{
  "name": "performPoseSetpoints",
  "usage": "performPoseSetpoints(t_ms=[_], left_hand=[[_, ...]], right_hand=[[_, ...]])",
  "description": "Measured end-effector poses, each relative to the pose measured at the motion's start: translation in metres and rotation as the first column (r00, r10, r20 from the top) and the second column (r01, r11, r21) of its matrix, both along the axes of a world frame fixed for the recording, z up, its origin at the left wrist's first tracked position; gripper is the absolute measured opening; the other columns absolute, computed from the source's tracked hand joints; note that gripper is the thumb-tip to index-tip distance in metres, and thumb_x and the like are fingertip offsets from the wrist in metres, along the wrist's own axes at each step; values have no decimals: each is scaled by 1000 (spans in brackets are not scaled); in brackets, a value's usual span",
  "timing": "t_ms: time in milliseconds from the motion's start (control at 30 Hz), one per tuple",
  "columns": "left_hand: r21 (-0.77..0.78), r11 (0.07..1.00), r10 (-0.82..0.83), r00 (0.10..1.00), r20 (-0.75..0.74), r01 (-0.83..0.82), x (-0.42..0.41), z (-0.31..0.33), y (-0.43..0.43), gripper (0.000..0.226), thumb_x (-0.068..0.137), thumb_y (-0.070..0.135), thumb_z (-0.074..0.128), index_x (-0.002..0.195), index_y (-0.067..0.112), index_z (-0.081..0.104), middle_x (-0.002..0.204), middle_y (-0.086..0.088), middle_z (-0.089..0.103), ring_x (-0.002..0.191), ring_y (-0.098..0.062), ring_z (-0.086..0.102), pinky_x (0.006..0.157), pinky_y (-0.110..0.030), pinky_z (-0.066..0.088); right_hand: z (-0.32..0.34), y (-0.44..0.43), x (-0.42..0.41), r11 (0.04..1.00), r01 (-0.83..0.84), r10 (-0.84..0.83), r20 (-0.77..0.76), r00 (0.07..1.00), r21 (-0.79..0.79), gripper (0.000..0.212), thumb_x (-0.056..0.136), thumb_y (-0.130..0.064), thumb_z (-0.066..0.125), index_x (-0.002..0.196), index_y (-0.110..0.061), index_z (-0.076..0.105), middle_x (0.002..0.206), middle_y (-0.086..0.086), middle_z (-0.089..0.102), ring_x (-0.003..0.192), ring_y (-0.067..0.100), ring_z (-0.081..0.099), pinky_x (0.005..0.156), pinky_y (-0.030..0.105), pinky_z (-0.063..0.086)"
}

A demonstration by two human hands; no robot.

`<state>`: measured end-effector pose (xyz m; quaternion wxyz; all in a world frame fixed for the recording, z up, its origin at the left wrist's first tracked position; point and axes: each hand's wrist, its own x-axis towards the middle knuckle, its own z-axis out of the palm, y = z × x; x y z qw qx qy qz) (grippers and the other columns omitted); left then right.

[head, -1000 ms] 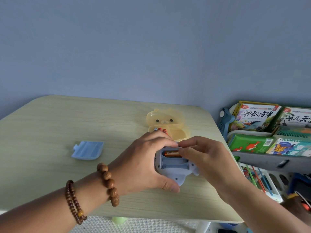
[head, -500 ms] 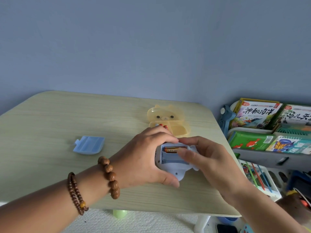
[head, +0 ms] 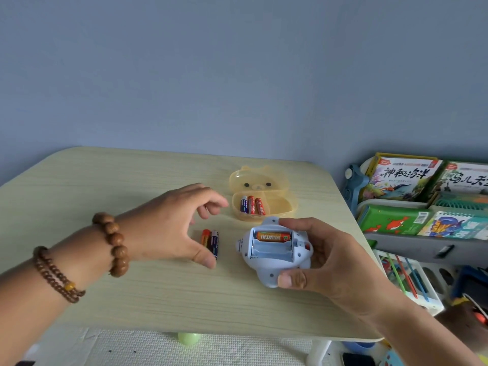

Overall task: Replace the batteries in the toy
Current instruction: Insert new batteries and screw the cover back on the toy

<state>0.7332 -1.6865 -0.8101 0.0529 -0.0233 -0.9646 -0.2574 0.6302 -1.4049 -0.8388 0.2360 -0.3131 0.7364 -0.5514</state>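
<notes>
A person's right hand (head: 332, 262) cradles an upturned blue toy (head: 266, 273) just above a table (head: 132, 291). The thumb is curled against the toy's near end and the fingers wrap round its far and right sides, leaving the open compartment (head: 272, 250) facing up. One orange battery (head: 273, 236) lies in the compartment's far slot; the part nearer the person is bare.

The left hand (head: 169, 225) hovers to the left of the toy and holds nothing, its fingers loosely bent and spread away from the thumb. Beneath it, just left of the toy, two batteries (head: 210, 240) lie side by side on the table. Whether the thumb touches them cannot be told. Beyond the toy, close to its far edge, an open yellow bear-faced box (head: 281, 204) holds three batteries (head: 251, 205).

The swap appears to be midway. Which set is fresh cannot be read from the labels, nor which one the left hand is heading for.

The step will likely go best if the right hand keeps the toy level and still while the left hand pinches one cell at a time by its middle. Each cell should be checked against the polarity marks. Its flat end should meet the spring first, and the other end should then be pressed down until the cell lies flush. Keeping the pair left of the toy apart from the set beyond it would guard against mixing used cells with new.
</notes>
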Motion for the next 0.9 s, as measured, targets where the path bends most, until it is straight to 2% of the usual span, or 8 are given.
performPoseSetpoints(t_ms=[167, 333, 400, 533, 600, 667, 767, 900], left_hand=[[-24, 1000, -6, 996, 86, 8, 4, -10, -4, 90, 51, 42, 97, 129, 39, 52, 115, 20, 57, 109, 1, 53, 82, -9, 45], [36, 999, 35, 989, 142, -41, 6, -6, -11, 78, 55, 44, 96, 122, 45, 56, 105, 17, 63, 95, -10, 62, 82, -29, 55], [28, 999, 39, 989, 146, -44, 8, 0, -13, 71, 55, 53, 92, 118, 47, 59, 102, 17, 64, 91, -7, 63, 78, -27, 56], [41, 997, 60, 997, 54, -62, 8, 16, -9, 32, 66, 65, 80, 87, 42, 74, 92, 10, 63, 76, -2, 63, 65, -11, 45], [36, 997, 70, 997, -37, -69, 3, 15, -3, 38, 69, 74, 71, 78, 37, 75, 84, 7, 63, 72, -8, 62, 63, -16, 44], [68, 996, 62, 987, -148, -53, -3, 12, 10, 39, 73, 66, 70, 72, 26, 73, 73, 5, 61, 61, -7, 58, 57, -15, 41], [68, 997, -6, 974, -225, 22, -11, 10, 31, 33, 84, 55, 70, 82, 22, 77, 77, 11, 57, 60, -1, 53, 60, -9, 37], [39, 997, -65, 989, -129, 70, -18, 11, 47, 20, 94, 21, 69, 112, 26, 75, 99, 14, 56, 83, -1, 57, 77, -13, 42]], right_hand=[[-1, -2, 0, 1000, -6, 6, 2, 1000, -8, 75, 54, -19, 97, 122, -31, 68, 120, -4, 75, 110, 16, 72, 97, 33, 56], [-1, -2, 0, 1000, -6, 6, -1, 1000, -25, 72, 54, -19, 96, 119, -34, 70, 116, -6, 76, 107, 15, 73, 95, 30, 58], [-1, -2, 1, 1000, -9, 9, -9, 1000, -24, 72, 54, -19, 96, 119, -34, 69, 117, -6, 76, 108, 15, 73, 95, 29, 58], [-2, -1, 0, 1000, -2, 2, -32, 999, -4, 74, 54, -21, 97, 121, -34, 68, 117, -8, 75, 108, 13, 72, 95, 30, 58], [-2, -2, 0, 1000, -7, 6, -41, 999, -7, 74, 55, -21, 97, 121, -34, 67, 118, -9, 75, 108, 13, 72, 95, 29, 58], [-3, -2, 0, 1000, -12, 12, -42, 999, -15, 74, 55, -22, 96, 122, -33, 67, 118, -8, 75, 108, 14, 72, 94, 30, 57], [-3, -1, 0, 1000, -12, 11, -36, 999, -24, 73, 56, -19, 96, 123, -29, 67, 118, -7, 76, 108, 14, 73, 94, 29, 58], [-4, -1, -1, 1000, -11, 10, -20, 1000, -17, 75, 56, -16, 96, 125, -28, 66, 118, -6, 76, 108, 15, 72, 94, 29, 58]])
